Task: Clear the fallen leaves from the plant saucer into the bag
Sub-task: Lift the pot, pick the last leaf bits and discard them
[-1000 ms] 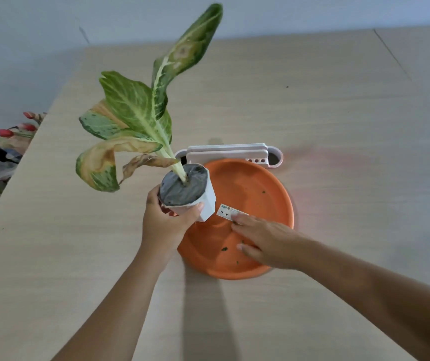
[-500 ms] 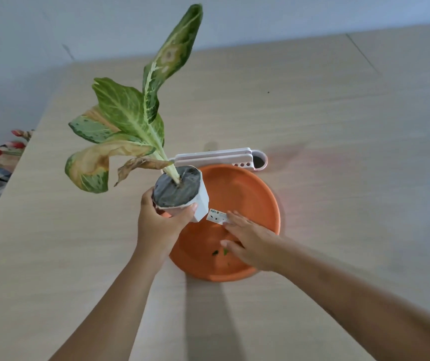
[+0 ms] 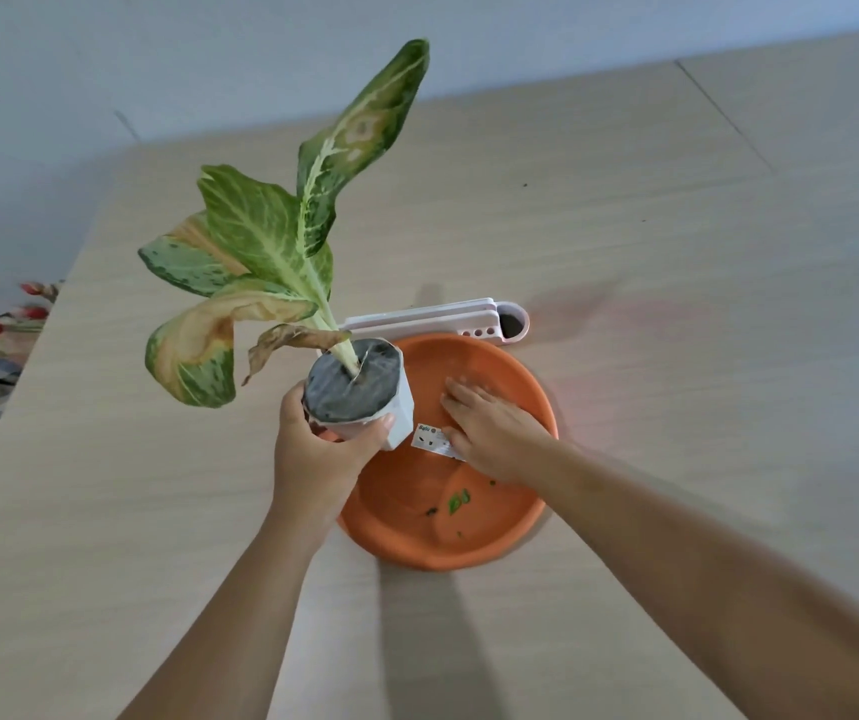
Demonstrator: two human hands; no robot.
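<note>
Pale wood table (image 3: 624,241) | left hand (image 3: 323,454) gripping white pot (image 3: 359,397) | right hand (image 3: 489,433) lying flat and spread in orange plastic saucer (image 3: 474,556) | tiny green leaf scraps (image 3: 456,504) looking featherlight, flimsy, so pinching them gently

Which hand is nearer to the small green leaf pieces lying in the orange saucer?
Right. The right hand lies flat inside the saucer, just above the leaf pieces. The left hand holds the plant pot at the saucer's left edge.

A home, most likely — a pale wood-grain table (image 3: 624,210) set against a plain white wall (image 3: 157,59). Beyond the right hand sits a white plastic desk organiser (image 3: 432,320); far left of the left hand, off the table's edge, red artificial flowers (image 3: 6,319) and household clutter.
</note>
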